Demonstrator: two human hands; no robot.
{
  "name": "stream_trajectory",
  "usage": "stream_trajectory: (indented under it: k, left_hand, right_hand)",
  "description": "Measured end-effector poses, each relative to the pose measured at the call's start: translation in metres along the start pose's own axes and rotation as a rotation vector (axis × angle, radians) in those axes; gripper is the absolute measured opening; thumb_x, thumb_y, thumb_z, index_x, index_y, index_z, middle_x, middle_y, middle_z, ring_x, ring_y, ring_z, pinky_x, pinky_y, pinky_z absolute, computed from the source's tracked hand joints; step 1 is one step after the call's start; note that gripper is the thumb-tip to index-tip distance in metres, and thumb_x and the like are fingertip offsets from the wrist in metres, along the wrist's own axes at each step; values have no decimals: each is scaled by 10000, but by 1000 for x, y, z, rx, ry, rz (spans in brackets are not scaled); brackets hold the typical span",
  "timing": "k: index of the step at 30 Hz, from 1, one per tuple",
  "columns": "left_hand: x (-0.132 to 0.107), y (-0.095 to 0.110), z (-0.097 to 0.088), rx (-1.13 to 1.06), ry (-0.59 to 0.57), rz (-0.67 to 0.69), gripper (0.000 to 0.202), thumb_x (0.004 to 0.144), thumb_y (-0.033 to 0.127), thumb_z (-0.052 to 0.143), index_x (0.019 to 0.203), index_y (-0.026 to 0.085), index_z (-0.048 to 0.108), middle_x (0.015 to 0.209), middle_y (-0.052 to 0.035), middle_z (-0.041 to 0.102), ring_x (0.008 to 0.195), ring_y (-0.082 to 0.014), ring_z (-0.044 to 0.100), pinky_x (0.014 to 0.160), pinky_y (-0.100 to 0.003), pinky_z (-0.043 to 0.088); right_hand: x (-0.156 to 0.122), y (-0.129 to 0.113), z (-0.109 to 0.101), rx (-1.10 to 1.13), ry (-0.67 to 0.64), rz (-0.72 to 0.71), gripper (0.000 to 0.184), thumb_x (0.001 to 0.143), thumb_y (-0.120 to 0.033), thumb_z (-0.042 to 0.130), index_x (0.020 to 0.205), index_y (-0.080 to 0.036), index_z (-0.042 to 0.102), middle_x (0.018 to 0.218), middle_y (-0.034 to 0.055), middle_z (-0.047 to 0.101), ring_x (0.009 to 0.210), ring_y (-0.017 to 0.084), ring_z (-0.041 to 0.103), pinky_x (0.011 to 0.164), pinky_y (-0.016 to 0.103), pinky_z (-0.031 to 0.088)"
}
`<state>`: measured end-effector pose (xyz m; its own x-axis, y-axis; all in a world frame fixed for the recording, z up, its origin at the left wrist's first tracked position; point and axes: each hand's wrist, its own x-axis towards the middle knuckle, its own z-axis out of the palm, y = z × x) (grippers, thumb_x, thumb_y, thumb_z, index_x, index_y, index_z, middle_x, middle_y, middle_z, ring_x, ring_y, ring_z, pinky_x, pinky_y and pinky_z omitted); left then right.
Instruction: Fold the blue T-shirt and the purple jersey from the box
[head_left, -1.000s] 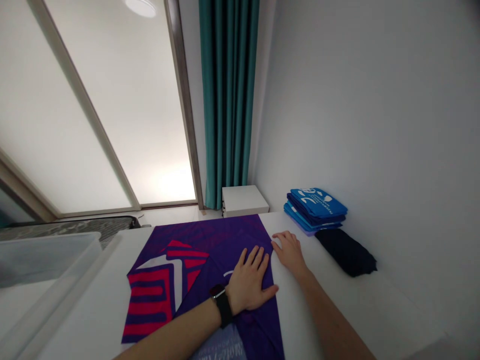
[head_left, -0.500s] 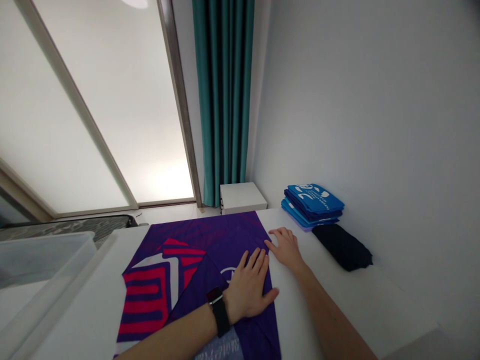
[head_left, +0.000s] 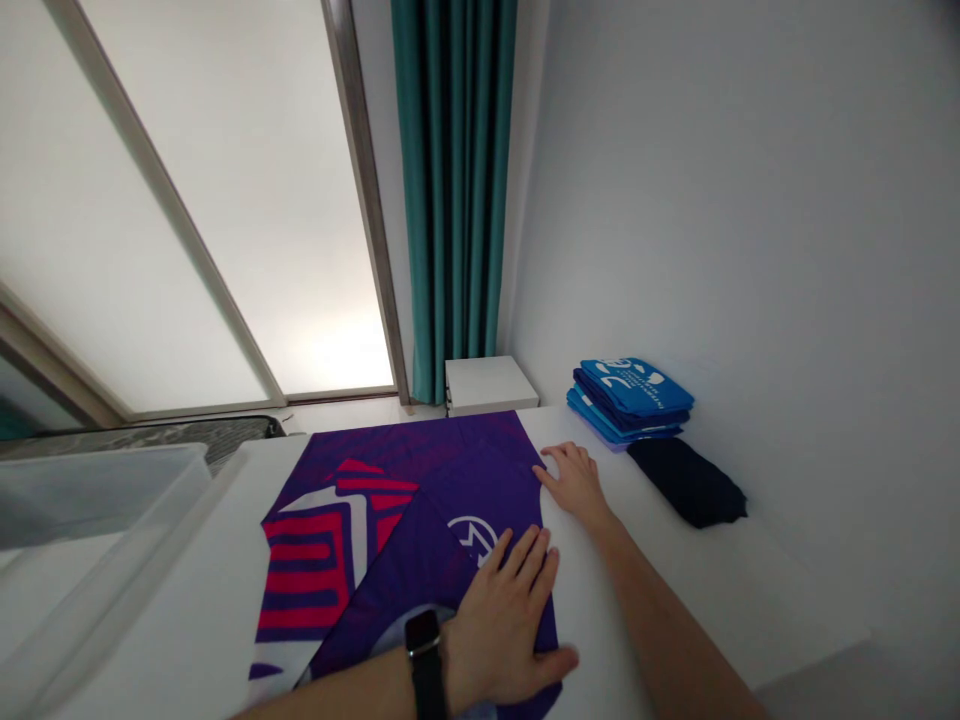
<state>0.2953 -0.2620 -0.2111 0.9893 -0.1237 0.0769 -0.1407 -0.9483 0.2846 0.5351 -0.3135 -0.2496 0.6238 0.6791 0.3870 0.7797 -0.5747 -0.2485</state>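
The left hand lies flat on the folded purple-and-red printed cloth, its fingers spread and reaching the cloth's right edge. The right hand, fingers loosely spread, rests on the white table just beside that edge.

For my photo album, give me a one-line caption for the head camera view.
Left hand rests on a purple-and-red printed shirt on a white tabletop, right hand at its edge.

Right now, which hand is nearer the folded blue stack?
Right. The right hand lies at the edge of the purple printed cloth, below and left of the folded blue stack. The left hand lies on the cloth, farther away.
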Motion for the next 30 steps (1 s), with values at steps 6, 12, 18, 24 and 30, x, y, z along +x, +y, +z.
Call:
stream_trajectory:
  k: [6, 12, 18, 24, 30]
  left_hand:
    - [1, 0, -4, -28, 6, -3, 839, 914, 658, 388, 1540, 135, 189, 1615, -129, 137, 1490, -294, 87, 1209, -470, 85]
    - [-10, -6, -12, 17, 42, -14, 723, 969, 550, 364, 1535, 127, 210, 1594, -128, 238, 1473, -275, 189, 1210, -444, 125]
    - [-30, -18, -5, 94, 46, -59, 695, 980, 540, 343, 1505, 89, 285, 1572, -157, 283, 1466, -283, 212, 1196, -439, 184]
    - [-35, -19, -1, 106, 62, -39, 746, 952, 533, 409, 1532, 108, 209, 1601, -142, 193, 1481, -270, 158, 1203, -438, 158]
    - [-36, -17, -5, 77, 30, -40, 860, 904, 637, 441, 1535, 105, 201, 1602, -159, 163, 1480, -297, 150, 1198, -469, 162]
  right_hand:
    - [-1, -8, -13, 31, 18, -41, 328, 947, -358, 455, 1182, -187, 609, 1145, 116, 608, 1090, 270, 524, 935, 423, 412]
    - [-40, -40, -41, 113, -106, -297, 410, 967, -209, 331, 1312, -173, 550, 1381, 97, 554, 1284, 207, 473, 1115, 417, 325]
    - [-103, -55, -61, 152, -356, -361, 489, 998, -252, 292, 1468, -168, 394, 1529, 89, 388, 1408, 194, 346, 1156, 428, 306]
    - [-132, -51, -75, 119, -441, -428, 698, 928, -368, 481, 1543, -186, 205, 1589, 83, 245, 1466, 223, 199, 1205, 459, 184]
    - [-147, -44, -84, 89, -431, -531, 782, 902, -385, 525, 1553, -192, 139, 1596, 79, 224, 1471, 243, 176, 1212, 474, 137]
